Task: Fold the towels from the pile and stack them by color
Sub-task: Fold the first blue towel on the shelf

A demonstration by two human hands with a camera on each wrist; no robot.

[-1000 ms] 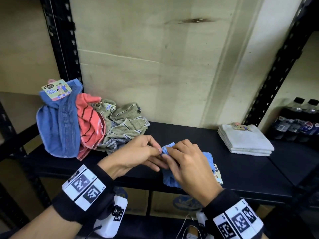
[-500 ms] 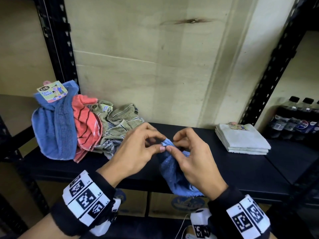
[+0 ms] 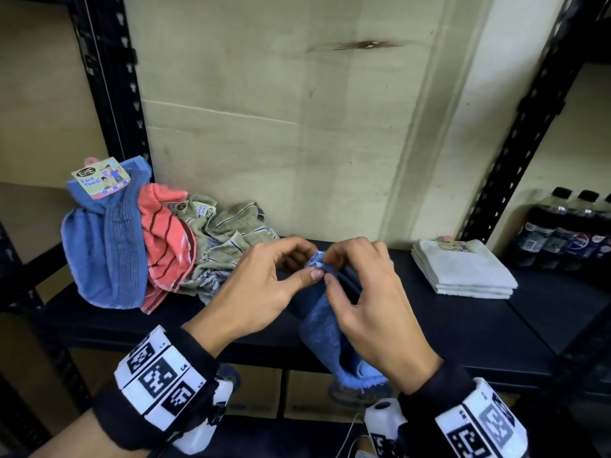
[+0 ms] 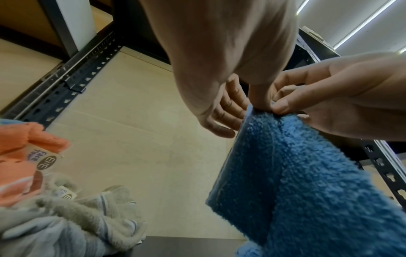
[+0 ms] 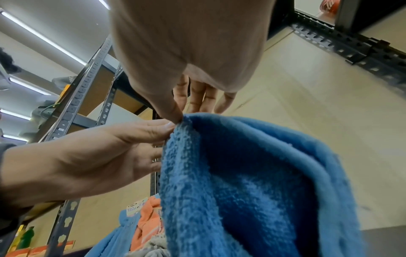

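left hand (image 3: 264, 285) and right hand (image 3: 367, 292) pinch blue towel (image 3: 325, 328) top edge, hanging past shelf (image 3: 463, 328) front edge

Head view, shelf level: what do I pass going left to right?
blue hanging towel → coral striped towel → olive-grey crumpled towels → left hand → right hand → folded white stack → soda bottles

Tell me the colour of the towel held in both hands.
Blue. The towel is plain blue terry, clearest in the right wrist view.
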